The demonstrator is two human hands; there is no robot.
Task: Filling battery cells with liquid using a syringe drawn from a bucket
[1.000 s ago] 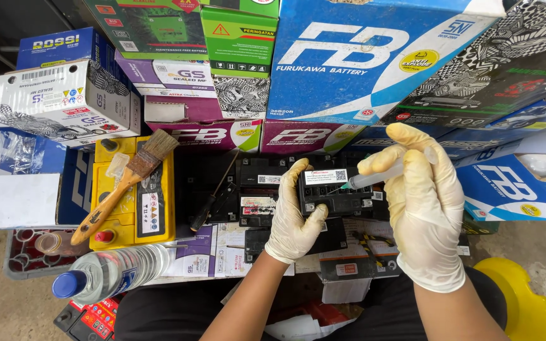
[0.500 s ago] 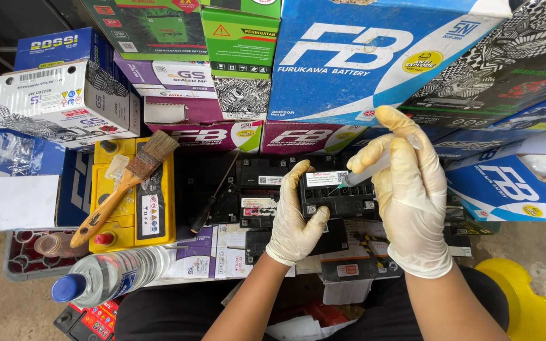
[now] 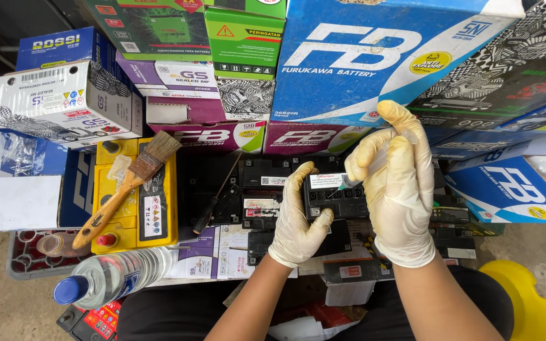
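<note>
Both my hands wear pale latex gloves. My left hand [image 3: 296, 218] grips the near left corner of a small black battery [image 3: 336, 197] that stands among other black batteries. My right hand [image 3: 398, 189] holds a clear syringe [image 3: 356, 177] pointing down and to the left, its needle tip over the battery's top by a white label. Most of the syringe barrel is hidden by my fingers.
A yellow battery [image 3: 156, 208] with a paintbrush [image 3: 129, 183] across it lies at left. A screwdriver [image 3: 213, 199] rests on a black battery. A clear water bottle [image 3: 112, 275] with a blue cap lies near left. Stacked battery boxes [image 3: 349, 57] wall the back. A yellow object [image 3: 519, 297] sits at right.
My right hand and the syringe have shifted left and tilted steeper, so the needle tip has come closer over the battery's top. My left hand has stayed on the battery.
</note>
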